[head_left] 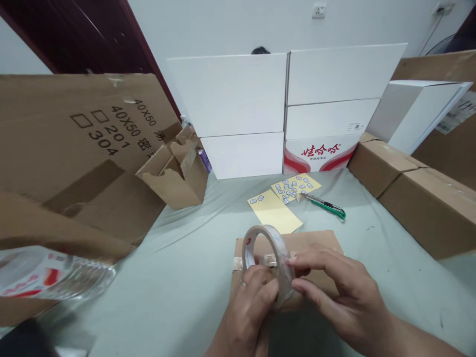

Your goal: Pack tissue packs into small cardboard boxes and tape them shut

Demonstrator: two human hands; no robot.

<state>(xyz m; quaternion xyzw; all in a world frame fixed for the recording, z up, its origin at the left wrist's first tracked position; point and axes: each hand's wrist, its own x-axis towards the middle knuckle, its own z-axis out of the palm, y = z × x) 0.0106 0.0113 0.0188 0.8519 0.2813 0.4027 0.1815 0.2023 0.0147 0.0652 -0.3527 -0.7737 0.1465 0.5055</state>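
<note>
A roll of clear tape stands upright over a small flat cardboard box on the pale green table. My left hand grips the lower part of the roll, fingers curled round its rim. My right hand pinches the roll's right edge with thumb and forefinger; whether a tape end is between them I cannot tell. A short strip of tape lies across the near-left edge of the small box.
Two yellow sheets carrying several small stickers lie behind the box, beside a green utility knife. White cartons are stacked at the back. Brown cartons stand at the right and left. An open small box sits left of centre.
</note>
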